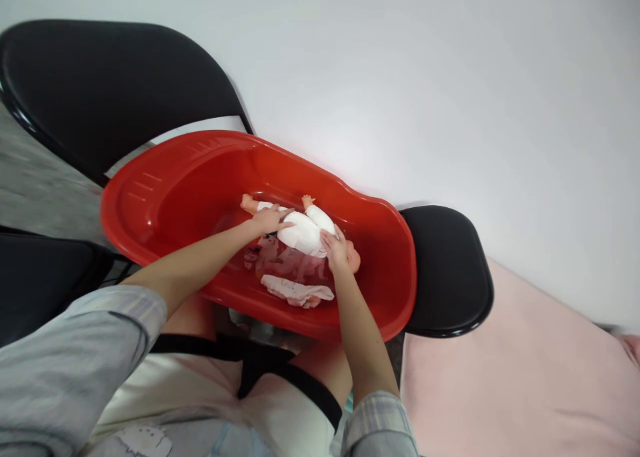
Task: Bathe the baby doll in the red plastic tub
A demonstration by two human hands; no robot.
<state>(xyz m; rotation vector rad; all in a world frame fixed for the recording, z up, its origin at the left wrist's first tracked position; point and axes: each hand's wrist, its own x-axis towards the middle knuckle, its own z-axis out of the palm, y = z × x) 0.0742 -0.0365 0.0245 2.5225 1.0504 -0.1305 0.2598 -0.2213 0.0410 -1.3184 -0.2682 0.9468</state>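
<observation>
A baby doll point(305, 234) in white clothing lies slantwise inside a red tub point(165, 210), its feet to the left and its head to the right. My left hand point(270, 219) grips it at the hip and upper leg, with thumb and fingers apart across the white cloth. Around its shoulder, close by the head, my right hand point(336, 247) is closed and covers part of the neck. One small doll hand sticks up at the far side. Below the doll, a wet pale printed cloth point(297, 290) lies in the tub, with more patterned fabric point(270, 252) under water.
A black chair point(120, 84) stands behind the tub at the left, and a smaller black seat point(447, 270) touches its right end. Pink cloth point(515, 377) covers a surface at the lower right. A white wall or surface point(400, 77) lies beyond.
</observation>
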